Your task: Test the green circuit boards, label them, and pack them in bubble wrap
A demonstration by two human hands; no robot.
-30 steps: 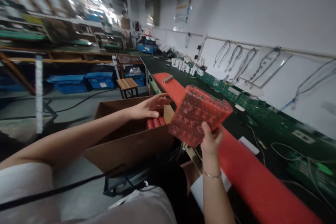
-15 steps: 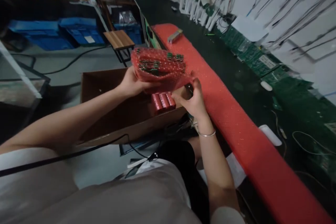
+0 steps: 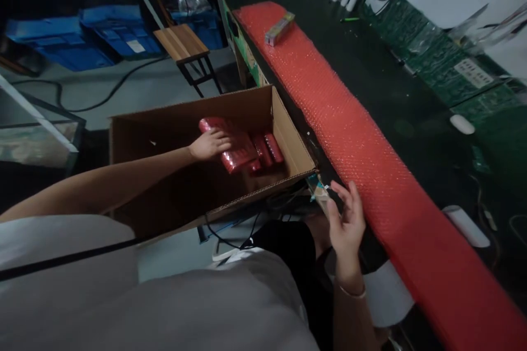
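Inside the open cardboard box (image 3: 293,140), my left hand (image 3: 209,144) grips a red bubble-wrapped package (image 3: 237,149), its fingers over the near top edge and the thumb hidden. The package lies tilted, right beside several smaller red wrapped bundles (image 3: 272,148) at the box's right end. My right hand (image 3: 348,219) is empty, fingers apart and slightly curled, between the box's corner and the long red sheet of bubble wrap (image 3: 349,120).
A small elongated box (image 3: 280,28) rests on the bubble wrap's far end, along the dark green workbench (image 3: 395,88). A wooden-topped stool (image 3: 181,43) stands beyond the cardboard box, with blue bins (image 3: 119,27) behind. A black cable (image 3: 119,88) crosses the floor.
My left hand has lowered the wrapped package into the cardboard box. My right hand has let go of its wrap and moved right and toward me. The view has shifted.
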